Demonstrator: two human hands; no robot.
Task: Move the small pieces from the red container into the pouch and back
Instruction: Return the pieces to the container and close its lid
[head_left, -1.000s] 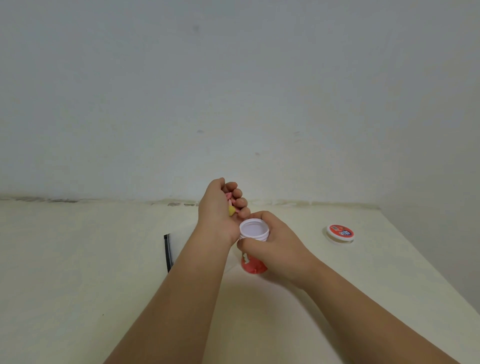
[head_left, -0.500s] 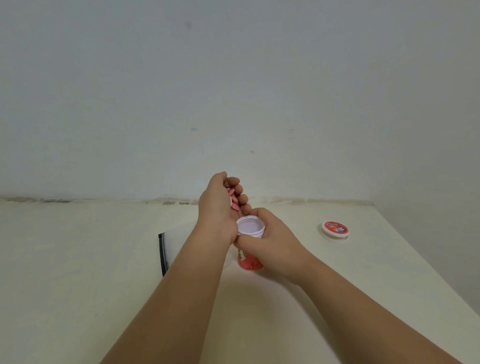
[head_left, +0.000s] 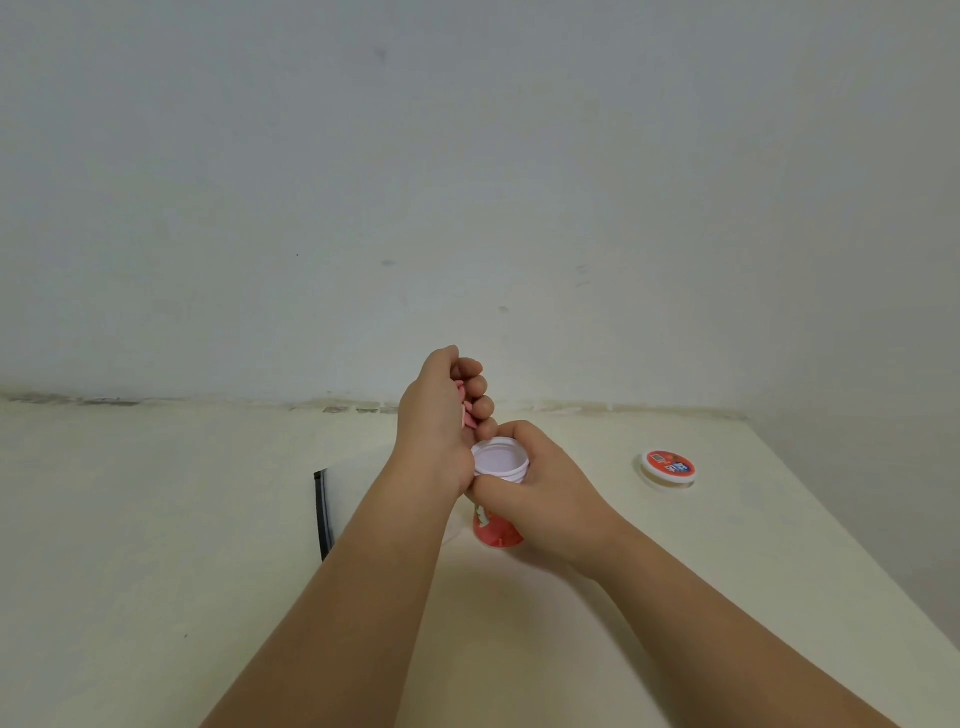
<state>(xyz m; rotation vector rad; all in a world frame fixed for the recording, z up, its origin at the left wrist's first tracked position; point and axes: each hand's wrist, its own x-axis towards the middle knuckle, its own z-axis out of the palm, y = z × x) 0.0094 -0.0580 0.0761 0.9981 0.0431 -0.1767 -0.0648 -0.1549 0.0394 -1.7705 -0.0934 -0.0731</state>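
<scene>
Pieces lie in the curled grip of the left hand, tilted above the open container, likely to slide in. The right hand wraps the container to steady it, with the pouch at nine o'clock.

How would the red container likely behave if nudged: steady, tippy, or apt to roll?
Probably tippy: the red container looks taller than wide, and the right hand steadies it near its top. Likely light, as one hand manages it. Knocked over, its round body might roll and spill, since the lid lies apart on the table.
</scene>
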